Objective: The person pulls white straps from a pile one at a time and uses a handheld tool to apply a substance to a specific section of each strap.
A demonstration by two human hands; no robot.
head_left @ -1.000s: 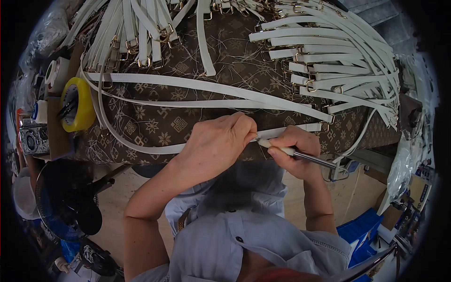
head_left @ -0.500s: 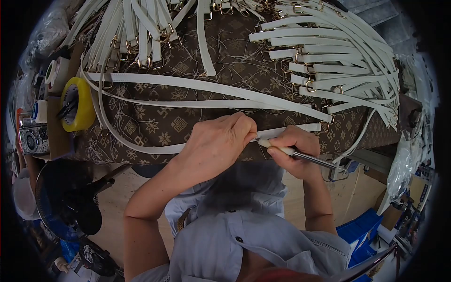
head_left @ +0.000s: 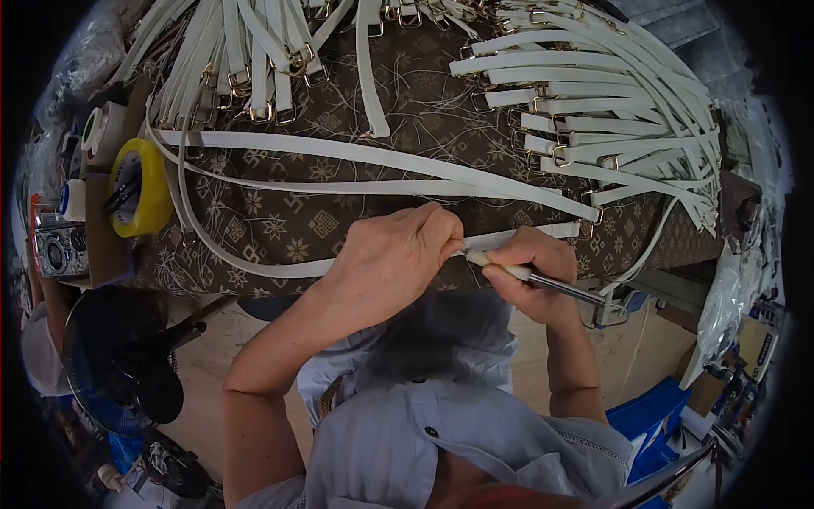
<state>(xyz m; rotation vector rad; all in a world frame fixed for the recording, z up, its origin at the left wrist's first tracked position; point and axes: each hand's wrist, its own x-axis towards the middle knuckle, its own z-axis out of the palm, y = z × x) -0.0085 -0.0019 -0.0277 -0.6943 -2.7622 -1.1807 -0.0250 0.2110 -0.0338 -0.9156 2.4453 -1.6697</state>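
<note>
Unmoved: narrow white strap (head_left: 275, 271), gently curved

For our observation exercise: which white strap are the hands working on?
The strap whose buckle sits just beyond the right hand; it alone runs from there to the left hand.

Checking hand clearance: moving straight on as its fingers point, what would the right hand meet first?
Probably the left hand: its pinched fingertips lie just ahead of the right hand, near the tip of the pen-like tool. The white strap runs close by, and depth there is unclear.
</note>
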